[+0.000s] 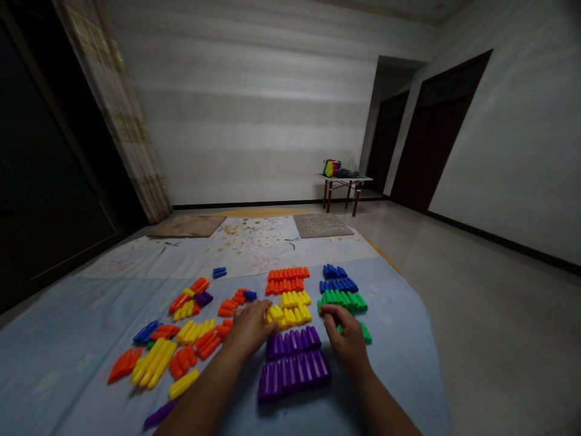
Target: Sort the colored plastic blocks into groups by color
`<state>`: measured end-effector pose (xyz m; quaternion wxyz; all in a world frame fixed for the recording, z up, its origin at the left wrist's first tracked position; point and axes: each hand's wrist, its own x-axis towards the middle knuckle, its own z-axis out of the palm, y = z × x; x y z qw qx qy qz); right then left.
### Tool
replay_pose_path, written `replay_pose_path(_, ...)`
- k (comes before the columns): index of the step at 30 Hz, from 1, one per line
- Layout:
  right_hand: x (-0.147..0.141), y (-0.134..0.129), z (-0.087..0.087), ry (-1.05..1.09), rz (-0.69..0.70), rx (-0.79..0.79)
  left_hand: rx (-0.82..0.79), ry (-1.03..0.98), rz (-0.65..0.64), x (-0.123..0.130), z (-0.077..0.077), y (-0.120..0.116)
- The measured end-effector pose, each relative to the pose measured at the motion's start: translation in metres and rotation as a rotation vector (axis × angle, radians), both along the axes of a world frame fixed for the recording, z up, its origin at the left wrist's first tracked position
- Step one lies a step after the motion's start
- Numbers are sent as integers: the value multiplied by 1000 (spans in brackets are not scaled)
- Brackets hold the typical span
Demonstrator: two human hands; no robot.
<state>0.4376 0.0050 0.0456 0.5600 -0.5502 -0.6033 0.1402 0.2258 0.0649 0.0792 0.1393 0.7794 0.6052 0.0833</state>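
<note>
Rows of small, rounded plastic tube pieces lie on a cloth-covered surface. My left hand is closed at the left end of the yellow pieces, its thumb and fingers against them. My right hand is beside the green pieces, fingers bent and a gap between index finger and thumb. One fingertip is at the left end of the upper green row; the hand partly covers the lower green pieces. Nearer me are two rows of purple pieces. Orange pieces and blue pieces are farther back.
Mixed loose pieces, including a yellow cluster and orange ones, are scattered on the left of the blue cloth. Two flat mats lie at the far edge. A small table with bags stands by the wall.
</note>
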Motion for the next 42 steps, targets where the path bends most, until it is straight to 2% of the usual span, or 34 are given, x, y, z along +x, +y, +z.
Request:
replay_pose_path(6,-2,-1,4,6,4,2,-17,15,-14,5,-4,9)
replay_pose_path(18,-1,-8,1,-4,10,-12,-52,25,-27,1,4,8)
replay_pose_path(28,16,-7,-3,4,-120,14,-37,-35,-113,9,0,12)
replay_pose_path(33,18,-6,-7,16,-139,5,-58,-82,-118,1,-5,14)
replay_pose_path(42,14,1,-7,-21,-94,-40,-90,-154,-83,-13,-2,15)
